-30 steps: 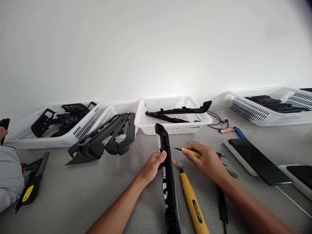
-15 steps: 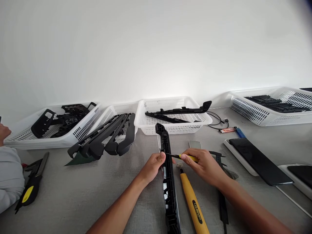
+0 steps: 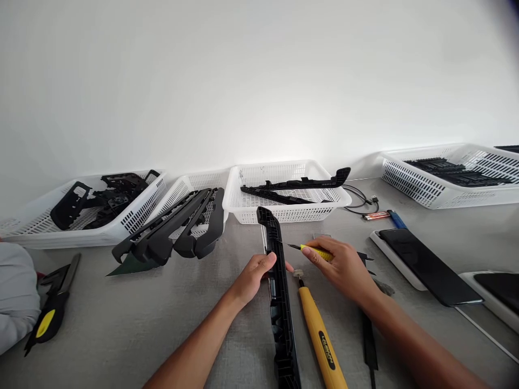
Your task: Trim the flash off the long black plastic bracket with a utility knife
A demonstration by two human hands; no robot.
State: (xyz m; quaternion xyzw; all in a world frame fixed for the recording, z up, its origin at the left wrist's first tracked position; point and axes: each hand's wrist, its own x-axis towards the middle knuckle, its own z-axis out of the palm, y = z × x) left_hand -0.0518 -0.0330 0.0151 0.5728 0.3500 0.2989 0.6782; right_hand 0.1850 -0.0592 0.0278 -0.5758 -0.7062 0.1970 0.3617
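The left hand [image 3: 255, 275], partly hidden, grips a black strip [image 3: 281, 302], cut off below. The right hand [image 3: 345, 266] pinches a knife [image 3: 323, 253], now clear of the strip it overlapped earlier.

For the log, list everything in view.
Wall: one, white, back
Table: one, grey, below
Baskets: at least four, white, by wall
Parts: many, black, in baskets
Sheet: one, green, beneath parts
Handled tool: one, black-yellow, left
Co-worker's sleeve: one, grey, left
Cables: two, black and white, right
Lighter: one, red, right
Stick: one, blue, beside lighter
Boxes: two, white, right
Phone: one, black, on left box
Caliper: one, dark, right
Lump: one, grey, beside caliper
Rotary tool: one, yellow, centre
Strip: one, black, centre
Knife: one, yellow, centre
Left grip: one, on strip
Right grip: one, on knife
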